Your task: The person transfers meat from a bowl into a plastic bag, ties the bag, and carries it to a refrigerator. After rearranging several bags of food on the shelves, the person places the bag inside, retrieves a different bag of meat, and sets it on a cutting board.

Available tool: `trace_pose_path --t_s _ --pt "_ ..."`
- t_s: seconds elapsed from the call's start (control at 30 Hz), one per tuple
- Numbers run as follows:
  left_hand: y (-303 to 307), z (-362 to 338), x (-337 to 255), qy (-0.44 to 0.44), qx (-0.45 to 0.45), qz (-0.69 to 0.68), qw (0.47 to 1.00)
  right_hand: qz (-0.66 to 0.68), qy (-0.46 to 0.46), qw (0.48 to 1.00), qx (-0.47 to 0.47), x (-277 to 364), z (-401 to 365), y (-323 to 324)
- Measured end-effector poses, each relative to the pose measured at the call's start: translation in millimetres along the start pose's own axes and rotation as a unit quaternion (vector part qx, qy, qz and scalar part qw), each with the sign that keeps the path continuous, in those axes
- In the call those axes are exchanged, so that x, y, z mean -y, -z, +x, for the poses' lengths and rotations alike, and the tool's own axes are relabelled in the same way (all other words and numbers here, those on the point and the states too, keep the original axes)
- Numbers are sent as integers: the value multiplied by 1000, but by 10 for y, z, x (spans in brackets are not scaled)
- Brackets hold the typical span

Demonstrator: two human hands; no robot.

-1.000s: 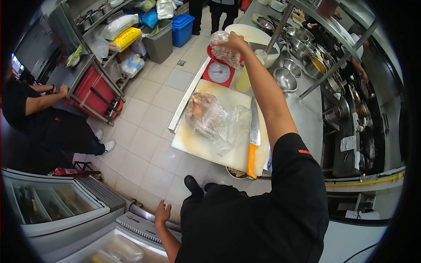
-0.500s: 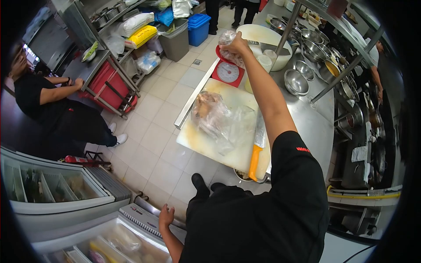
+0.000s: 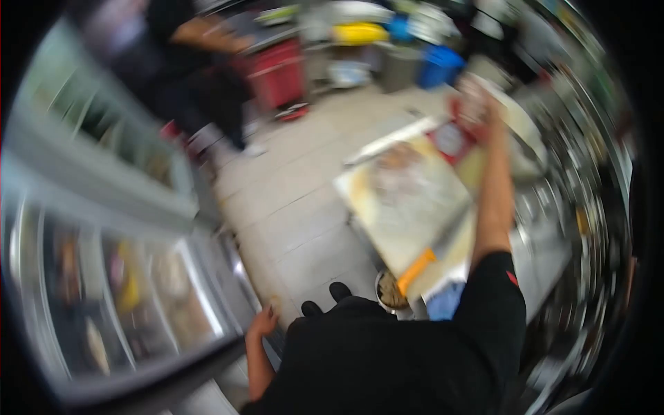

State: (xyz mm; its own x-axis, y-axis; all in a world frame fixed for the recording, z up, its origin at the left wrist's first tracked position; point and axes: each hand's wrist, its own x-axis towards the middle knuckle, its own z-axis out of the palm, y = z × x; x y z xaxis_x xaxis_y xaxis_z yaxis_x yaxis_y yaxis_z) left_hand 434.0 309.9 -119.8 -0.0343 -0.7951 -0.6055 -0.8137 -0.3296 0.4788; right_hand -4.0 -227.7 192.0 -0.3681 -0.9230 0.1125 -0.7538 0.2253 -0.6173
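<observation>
My right hand (image 3: pixel 491 111) is stretched far out, closed on a clear plastic bag (image 3: pixel 472 100) at the pan of a red dial scale (image 3: pixel 451 142). The bag's contents are blurred. Nearer me lies a white cutting board (image 3: pixel 373 225) with brown stains. On it rests another clear bag of pale and brownish meat (image 3: pixel 400 166). A large knife with an orange handle (image 3: pixel 417 272) lies along the board's right side. Low on the left, my left hand (image 3: pixel 263 322) hangs beside the freezer, holding nothing, its fingers loosely apart.
An open-topped freezer (image 3: pixel 200 304) with divided compartments stands at left. A pot of pale pieces (image 3: pixel 391 290) sits below the board's near edge. Another person (image 3: pixel 200 83) stands at upper left, by a red bin (image 3: pixel 278 72). Blurred metal bowls line the right.
The view has swung left and blurred, so the board and scale appear further right and more freezer shows. My right hand stays on the bag at the scale; my left hand still hangs by the freezer.
</observation>
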Motion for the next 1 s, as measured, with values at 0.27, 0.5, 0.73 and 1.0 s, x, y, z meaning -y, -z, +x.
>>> trace_pose_path --t_s 0.27,0.5,0.73,1.0 --pt "-343 -286 -234 -23 -198 -52 979 106 334 882 314 1662 -2099 2" --pt "-728 -1545 -467 92 -353 -193 911 169 486 740 433 1438 -1893 543" --pt "-2291 -2312 -235 384 -219 -305 843 188 454 415 766 1809 -3688 -495" --pt "-3238 -2767 -691 428 -409 -399 700 151 179 236 943 1358 -6444 -482"
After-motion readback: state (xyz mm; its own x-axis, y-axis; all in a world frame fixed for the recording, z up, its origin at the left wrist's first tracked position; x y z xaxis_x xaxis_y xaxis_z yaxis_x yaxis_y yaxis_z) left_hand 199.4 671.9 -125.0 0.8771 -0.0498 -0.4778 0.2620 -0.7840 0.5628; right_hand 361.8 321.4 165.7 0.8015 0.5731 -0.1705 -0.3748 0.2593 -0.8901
